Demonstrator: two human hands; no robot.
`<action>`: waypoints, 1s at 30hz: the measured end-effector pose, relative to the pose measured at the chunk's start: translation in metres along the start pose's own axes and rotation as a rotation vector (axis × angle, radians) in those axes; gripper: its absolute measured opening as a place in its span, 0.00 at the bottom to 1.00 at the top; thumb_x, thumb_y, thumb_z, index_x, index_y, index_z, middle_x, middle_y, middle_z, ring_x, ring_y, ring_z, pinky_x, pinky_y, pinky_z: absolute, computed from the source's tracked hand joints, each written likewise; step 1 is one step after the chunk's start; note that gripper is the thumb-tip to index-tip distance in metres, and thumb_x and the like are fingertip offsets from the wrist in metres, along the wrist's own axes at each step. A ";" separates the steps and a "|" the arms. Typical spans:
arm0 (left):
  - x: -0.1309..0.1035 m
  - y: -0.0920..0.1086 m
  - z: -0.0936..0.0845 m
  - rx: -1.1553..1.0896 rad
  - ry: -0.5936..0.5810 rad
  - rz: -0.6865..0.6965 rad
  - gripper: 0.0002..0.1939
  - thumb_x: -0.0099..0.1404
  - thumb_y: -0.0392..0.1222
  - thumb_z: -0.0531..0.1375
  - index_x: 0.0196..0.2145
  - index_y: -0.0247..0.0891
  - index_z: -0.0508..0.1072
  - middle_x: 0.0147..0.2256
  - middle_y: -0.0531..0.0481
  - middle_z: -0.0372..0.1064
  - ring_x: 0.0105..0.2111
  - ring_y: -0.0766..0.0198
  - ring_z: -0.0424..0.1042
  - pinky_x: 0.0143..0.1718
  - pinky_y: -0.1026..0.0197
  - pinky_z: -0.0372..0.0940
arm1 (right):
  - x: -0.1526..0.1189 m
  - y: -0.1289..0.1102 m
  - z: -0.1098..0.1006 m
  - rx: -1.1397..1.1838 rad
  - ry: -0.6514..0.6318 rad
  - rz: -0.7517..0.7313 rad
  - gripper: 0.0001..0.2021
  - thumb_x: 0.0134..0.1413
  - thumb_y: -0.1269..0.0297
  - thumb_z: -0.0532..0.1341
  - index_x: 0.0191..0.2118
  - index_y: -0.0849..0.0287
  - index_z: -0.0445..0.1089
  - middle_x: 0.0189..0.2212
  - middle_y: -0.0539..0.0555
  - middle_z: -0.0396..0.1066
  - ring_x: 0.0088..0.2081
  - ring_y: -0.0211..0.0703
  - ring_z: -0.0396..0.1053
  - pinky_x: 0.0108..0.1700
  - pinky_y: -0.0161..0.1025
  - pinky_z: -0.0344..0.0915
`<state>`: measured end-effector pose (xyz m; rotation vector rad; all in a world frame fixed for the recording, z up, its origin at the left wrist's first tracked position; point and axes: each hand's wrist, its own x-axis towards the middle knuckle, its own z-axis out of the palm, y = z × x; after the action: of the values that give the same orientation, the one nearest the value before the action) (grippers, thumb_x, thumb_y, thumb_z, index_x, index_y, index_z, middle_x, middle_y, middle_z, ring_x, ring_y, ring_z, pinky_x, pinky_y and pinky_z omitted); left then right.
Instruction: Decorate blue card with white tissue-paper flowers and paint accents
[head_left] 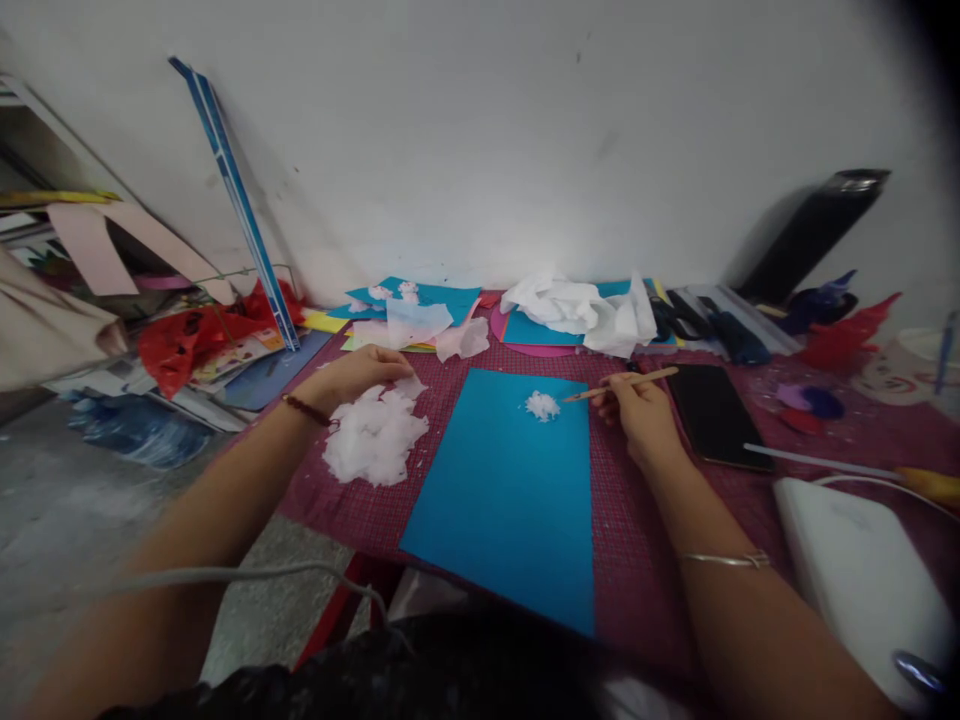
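Note:
My right hand [637,405] pinches a thin wooden paintbrush [652,376], its pointed tip just right of a small clump of white paper bits [541,405]. That clump sits near the top of a blue sheet of card [510,490] lying flat on the table. To the left, my left hand [375,368] is closed, its fingertips pinched at a scrap of white tissue paper [411,385]. The scrap is at the upper edge of a pile of torn white tissue paper [375,440]. My fingers partly hide the scrap.
Crumpled white tissue [570,305] lies on coloured sheets at the back, beside scissors [679,318]. At right are a black phone [716,415], a white power bank [855,570], a glue gun [926,485] and a leaning black bottle [814,235]. A grey cable [262,572] crosses the left foreground.

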<state>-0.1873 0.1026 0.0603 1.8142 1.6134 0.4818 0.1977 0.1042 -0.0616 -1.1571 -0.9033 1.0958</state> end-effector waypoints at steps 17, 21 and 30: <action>0.039 0.065 0.119 -0.402 -0.466 0.098 0.20 0.53 0.42 0.68 0.44 0.37 0.72 0.24 0.57 0.67 0.23 0.71 0.67 0.25 0.67 0.61 | -0.002 -0.006 0.007 -0.059 -0.118 0.005 0.08 0.49 0.59 0.58 0.26 0.57 0.65 0.14 0.46 0.66 0.15 0.33 0.60 0.18 0.30 0.55; 0.062 0.064 0.142 -0.683 -0.313 0.072 0.18 0.49 0.40 0.70 0.37 0.35 0.71 0.24 0.58 0.67 0.22 0.73 0.66 0.26 0.68 0.61 | -0.005 -0.004 0.011 -0.134 -0.197 -0.011 0.06 0.50 0.62 0.57 0.26 0.57 0.65 0.16 0.47 0.68 0.16 0.34 0.62 0.19 0.31 0.57; 0.078 0.037 0.159 -0.926 -0.208 -0.048 0.14 0.46 0.38 0.71 0.25 0.33 0.69 0.23 0.55 0.68 0.21 0.73 0.66 0.25 0.68 0.61 | -0.006 -0.001 0.015 -0.151 -0.244 0.001 0.09 0.51 0.58 0.57 0.30 0.58 0.67 0.19 0.47 0.71 0.17 0.33 0.63 0.20 0.31 0.56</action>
<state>-0.0423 0.1412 -0.0402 1.0713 1.0136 0.8157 0.1819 0.1016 -0.0574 -1.1623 -1.1924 1.2033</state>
